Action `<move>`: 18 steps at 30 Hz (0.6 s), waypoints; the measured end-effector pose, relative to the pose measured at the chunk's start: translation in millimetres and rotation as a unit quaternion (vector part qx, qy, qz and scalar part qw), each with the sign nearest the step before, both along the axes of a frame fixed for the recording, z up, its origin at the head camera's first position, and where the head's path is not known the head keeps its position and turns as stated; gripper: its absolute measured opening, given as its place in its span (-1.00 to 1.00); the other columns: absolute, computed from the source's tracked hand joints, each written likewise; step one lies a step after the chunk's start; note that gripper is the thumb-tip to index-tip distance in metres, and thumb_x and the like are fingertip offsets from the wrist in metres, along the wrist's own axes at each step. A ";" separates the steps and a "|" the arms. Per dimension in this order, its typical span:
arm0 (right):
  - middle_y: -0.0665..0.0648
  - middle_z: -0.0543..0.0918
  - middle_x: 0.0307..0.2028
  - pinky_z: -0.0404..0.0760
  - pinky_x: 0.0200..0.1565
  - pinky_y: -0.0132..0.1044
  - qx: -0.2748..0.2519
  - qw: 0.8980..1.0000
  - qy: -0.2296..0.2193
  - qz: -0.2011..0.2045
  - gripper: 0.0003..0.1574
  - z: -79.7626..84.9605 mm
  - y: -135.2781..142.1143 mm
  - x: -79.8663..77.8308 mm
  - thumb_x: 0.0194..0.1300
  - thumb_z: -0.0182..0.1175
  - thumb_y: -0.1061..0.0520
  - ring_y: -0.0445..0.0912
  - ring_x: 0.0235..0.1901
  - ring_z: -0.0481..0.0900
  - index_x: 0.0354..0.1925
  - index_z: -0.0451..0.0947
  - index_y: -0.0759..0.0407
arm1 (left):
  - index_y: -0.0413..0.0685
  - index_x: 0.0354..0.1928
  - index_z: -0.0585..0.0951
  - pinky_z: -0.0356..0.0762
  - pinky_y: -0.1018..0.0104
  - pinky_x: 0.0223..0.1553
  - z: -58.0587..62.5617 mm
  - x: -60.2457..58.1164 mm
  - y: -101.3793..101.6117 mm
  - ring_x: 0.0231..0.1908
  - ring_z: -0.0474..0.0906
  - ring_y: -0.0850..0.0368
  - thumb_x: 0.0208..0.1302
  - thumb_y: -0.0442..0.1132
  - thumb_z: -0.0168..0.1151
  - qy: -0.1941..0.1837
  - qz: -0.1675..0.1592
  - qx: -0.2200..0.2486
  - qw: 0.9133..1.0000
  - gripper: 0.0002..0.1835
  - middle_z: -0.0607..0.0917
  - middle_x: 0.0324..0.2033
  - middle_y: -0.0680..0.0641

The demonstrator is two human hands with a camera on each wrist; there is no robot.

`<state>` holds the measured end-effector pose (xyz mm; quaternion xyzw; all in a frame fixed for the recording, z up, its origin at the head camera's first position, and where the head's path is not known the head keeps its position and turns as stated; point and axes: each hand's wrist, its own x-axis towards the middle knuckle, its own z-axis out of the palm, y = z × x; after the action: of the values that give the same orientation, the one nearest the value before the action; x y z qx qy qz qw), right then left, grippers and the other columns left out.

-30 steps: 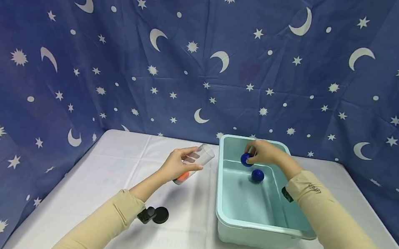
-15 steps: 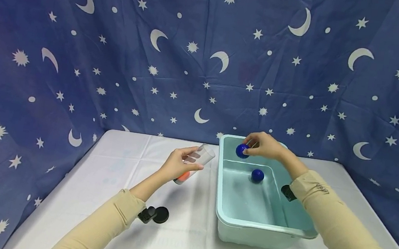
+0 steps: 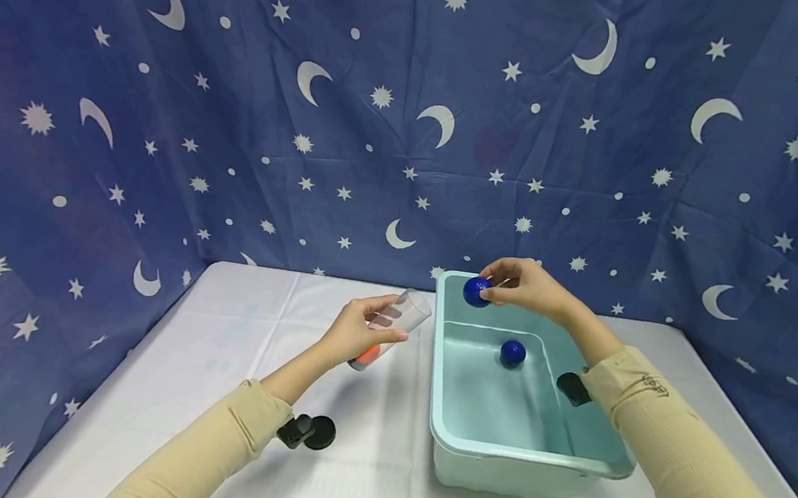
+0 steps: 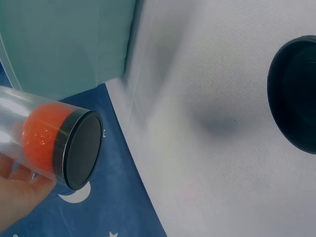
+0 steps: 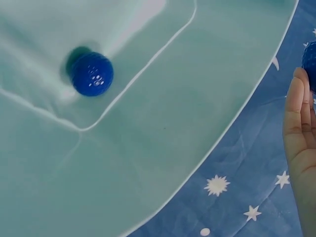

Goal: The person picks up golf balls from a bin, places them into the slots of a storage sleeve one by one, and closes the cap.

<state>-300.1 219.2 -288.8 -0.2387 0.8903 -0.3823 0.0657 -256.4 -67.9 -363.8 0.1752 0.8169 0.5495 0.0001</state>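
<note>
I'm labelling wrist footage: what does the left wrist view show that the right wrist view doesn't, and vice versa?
Left wrist only: the left hand holding a clear tube, an orange ball inside it, a loose black lid and the white table.
Right wrist only: the right hand and the blue ball it pinches, both cut off by the frame, and a second blue ball.
Both: part of the teal bin and the star-patterned cloth.
</note>
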 end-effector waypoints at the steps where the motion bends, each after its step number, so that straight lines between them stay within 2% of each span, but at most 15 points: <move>1: 0.26 0.64 -0.22 0.66 -0.18 -0.29 -0.005 1.000 0.000 0.002 -0.56 -0.2 -0.7 0.4 0.22 0.25 0.15 -0.10 -0.30 0.65 0.02 0.49 0.35 | -0.19 0.23 0.46 0.60 0.14 -0.03 -0.4 0.0 0.3 0.00 0.57 -0.21 0.04 -0.30 0.41 0.002 0.001 -0.002 1.000 -0.35 0.65 -0.01 -0.27; 5: 0.23 0.64 -0.23 0.65 -0.17 -0.29 -0.021 1.000 0.002 0.005 -0.57 1.1 -6.1 3.4 0.21 0.25 0.17 -0.10 -0.30 0.65 0.02 0.50 0.33 | -0.17 0.23 0.46 0.60 0.15 -0.05 -1.7 -0.6 1.6 -0.03 0.59 -0.14 0.04 -0.28 0.42 0.005 0.002 -0.005 1.000 -0.35 0.66 -0.02 -0.25; 11: 0.25 0.64 -0.24 0.66 -0.18 -0.32 -0.032 0.999 0.012 0.019 -0.57 4.5 -18.3 13.4 0.19 0.26 0.19 -0.14 -0.33 0.67 0.01 0.50 0.36 | -0.18 0.23 0.47 0.60 0.14 -0.03 -2.6 -0.5 3.4 0.00 0.56 -0.22 0.04 -0.29 0.41 -0.003 -0.003 -0.002 1.000 -0.36 0.66 -0.03 -0.24; 18: 0.30 0.65 -0.18 0.66 -0.11 -0.13 -0.040 0.999 0.015 0.031 -0.58 8.3 -32.2 20.5 0.18 0.27 0.21 -0.10 -0.32 0.67 0.00 0.50 0.35 | -0.21 0.23 0.45 0.59 0.13 -0.02 -2.6 -1.0 6.0 0.01 0.55 -0.26 0.05 -0.30 0.40 0.000 -0.009 0.001 1.000 -0.36 0.64 0.00 -0.28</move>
<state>-279.6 187.1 -280.5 -0.2741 0.8673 -0.4119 0.0546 -257.4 -61.9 -366.3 0.1828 0.8147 0.5502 0.0051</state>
